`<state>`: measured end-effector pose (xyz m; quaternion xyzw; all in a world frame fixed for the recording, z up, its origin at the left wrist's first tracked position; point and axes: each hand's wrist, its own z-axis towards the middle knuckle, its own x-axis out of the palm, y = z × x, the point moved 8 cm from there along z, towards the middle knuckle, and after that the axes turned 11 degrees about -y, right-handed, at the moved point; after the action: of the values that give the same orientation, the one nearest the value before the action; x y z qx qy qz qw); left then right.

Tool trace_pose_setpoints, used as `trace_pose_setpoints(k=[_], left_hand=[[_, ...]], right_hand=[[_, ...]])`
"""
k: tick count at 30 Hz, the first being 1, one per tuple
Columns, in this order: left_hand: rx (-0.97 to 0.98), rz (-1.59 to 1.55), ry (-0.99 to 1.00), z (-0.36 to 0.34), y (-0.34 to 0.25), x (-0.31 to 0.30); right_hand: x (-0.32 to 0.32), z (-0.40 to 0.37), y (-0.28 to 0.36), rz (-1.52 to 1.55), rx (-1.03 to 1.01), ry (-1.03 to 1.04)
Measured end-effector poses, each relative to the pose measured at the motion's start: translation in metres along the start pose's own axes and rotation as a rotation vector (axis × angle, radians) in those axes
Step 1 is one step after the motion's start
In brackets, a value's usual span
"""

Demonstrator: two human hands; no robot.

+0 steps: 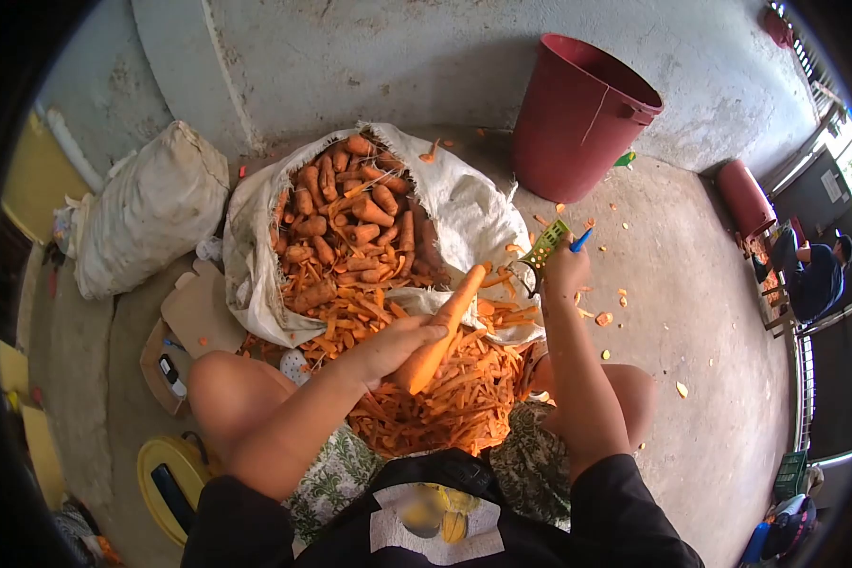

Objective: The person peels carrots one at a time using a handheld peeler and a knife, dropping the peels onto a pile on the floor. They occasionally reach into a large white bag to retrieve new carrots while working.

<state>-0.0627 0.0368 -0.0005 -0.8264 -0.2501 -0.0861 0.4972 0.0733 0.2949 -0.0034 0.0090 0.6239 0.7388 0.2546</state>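
My left hand (395, 351) is wrapped round the thick end of a large peeled carrot (442, 331), whose thin end points up and to the right. My right hand (565, 272) is closed on a hand peeler (545, 244) with a green perforated part; a blue tip sticks out beside the fingers. The peeler is just right of the carrot's thin end, apart from it. Beneath the carrot lies a heap of orange peelings (445, 402) between my legs. Beyond it, an open white sack (256, 256) holds many whole carrots (364, 213).
A tall red bin (573, 123) stands by the wall. At left are a full white sack (156, 208), an open cardboard box (156, 364) and a yellow lid (151, 473) with a phone (172, 497). Scraps dot the floor. Another person (819, 279) sits far right.
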Motion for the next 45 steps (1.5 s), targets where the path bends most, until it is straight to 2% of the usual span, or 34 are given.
trace_pose_setpoints(k=[3, 5, 7, 9, 11, 13, 14, 17, 19, 23, 25, 26, 27, 29, 30, 31, 32, 33, 36, 37, 38, 40, 43, 45], left_hand=[[0.014, -0.062, 0.033, 0.017, 0.009, -0.009], [-0.088, -0.391, 0.012, 0.031, 0.022, -0.016], [-0.11, -0.427, -0.068, 0.038, 0.026, -0.018], [-0.1, -0.498, -0.303, 0.035, 0.022, -0.022], [-0.144, -0.424, -0.288, 0.033, 0.024, -0.02], [-0.115, -0.563, -0.119, 0.031, 0.015, -0.005], [-0.124, -0.582, -0.152, 0.028, 0.016, -0.002], [-0.14, -0.585, -0.253, 0.034, 0.025, -0.001], [-0.091, -0.518, -0.237, 0.035, 0.027, 0.0], [-0.081, -0.271, -0.158, 0.033, 0.028, 0.014], [-0.145, 0.018, -0.173, 0.027, 0.045, 0.021], [-0.123, 0.049, -0.096, 0.025, 0.054, 0.025], [-0.124, 0.055, -0.096, 0.024, 0.056, 0.024], [-0.065, 0.254, -0.149, 0.024, 0.058, 0.017], [-0.037, 0.117, -0.086, 0.015, 0.04, 0.028], [-0.039, 0.12, -0.086, 0.014, 0.036, 0.025], [-0.068, 0.057, -0.037, 0.012, 0.034, 0.023], [-0.096, -0.007, 0.013, 0.01, 0.031, 0.024], [-0.154, -0.144, -0.069, 0.01, 0.025, 0.012], [-0.185, -0.23, -0.096, 0.016, 0.03, 0.006], [-0.223, -0.322, -0.161, 0.024, 0.037, -0.001], [-0.182, -0.368, -0.193, 0.03, 0.034, -0.004], [-0.171, -0.407, -0.274, 0.029, 0.031, -0.006], [-0.126, -0.585, -0.15, 0.028, 0.024, 0.003]], right_hand=[[-0.001, -0.029, 0.032, 0.084, 0.034, 0.084], [0.013, -0.066, 0.048, 0.469, 0.276, 0.323], [0.016, -0.1, 0.058, 0.241, 0.251, 0.478], [0.017, -0.133, 0.068, 0.269, 0.273, 0.585], [0.013, -0.149, 0.08, 0.294, 0.098, 0.592], [0.011, -0.153, 0.081, 0.174, -0.041, 0.609], [0.008, -0.155, 0.08, 0.175, -0.043, 0.608], [0.002, -0.155, 0.078, 0.169, -0.08, 0.55], [-0.004, -0.151, 0.075, 0.095, -0.181, 0.481], [-0.002, -0.137, 0.066, 0.051, -0.231, 0.449], [-0.002, -0.104, 0.052, 0.019, -0.059, 0.31], [-0.004, -0.083, 0.047, -0.052, -0.121, 0.229], [-0.003, -0.059, 0.039, -0.121, -0.18, 0.146], [-0.004, -0.018, 0.011, -0.165, -0.166, 0.001], [-0.007, -0.003, 0.001, -0.169, -0.161, -0.057], [-0.013, 0.006, 0.0, -0.172, -0.158, -0.116], [-0.014, 0.014, -0.007, -0.084, -0.057, -0.129], [-0.017, 0.013, 0.0, -0.083, -0.057, -0.129], [-0.007, -0.013, 0.033, 0.288, 0.098, 0.072], [-0.002, -0.031, 0.044, 0.278, 0.062, 0.196], [-0.001, -0.058, 0.057, 0.296, 0.174, 0.287], [0.006, -0.105, 0.073, 0.308, 0.156, 0.529], [0.001, -0.149, 0.086, 0.289, 0.121, 0.62], [0.006, -0.157, 0.076, 0.248, -0.03, 0.588]])
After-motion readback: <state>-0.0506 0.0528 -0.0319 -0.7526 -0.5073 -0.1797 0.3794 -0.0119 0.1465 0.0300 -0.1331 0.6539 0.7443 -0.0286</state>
